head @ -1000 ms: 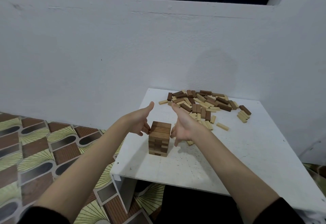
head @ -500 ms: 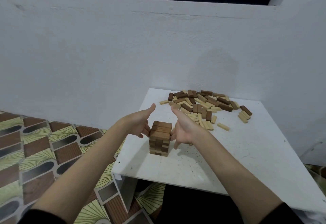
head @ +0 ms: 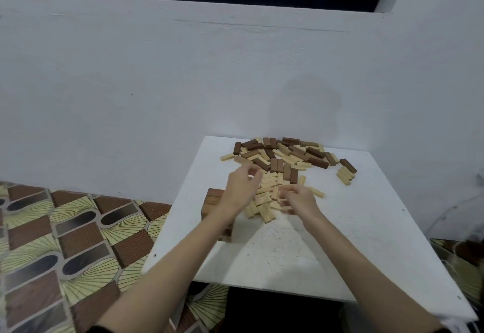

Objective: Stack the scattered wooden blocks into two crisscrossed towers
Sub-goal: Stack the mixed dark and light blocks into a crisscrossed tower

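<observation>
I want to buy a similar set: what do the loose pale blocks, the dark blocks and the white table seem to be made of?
Pale rectangular blocks: likely light unpainted wood, matte. Dark brown rectangular blocks: apparently darker or stained wood, also matte. White square table: a thin flat board, probably painted or laminated; black specks mark its dull surface.

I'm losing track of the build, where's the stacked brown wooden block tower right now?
In the head view the stacked brown wooden block tower stands near the left edge of the white table, partly hidden behind the left forearm, left of the scattered pale blocks.
</observation>
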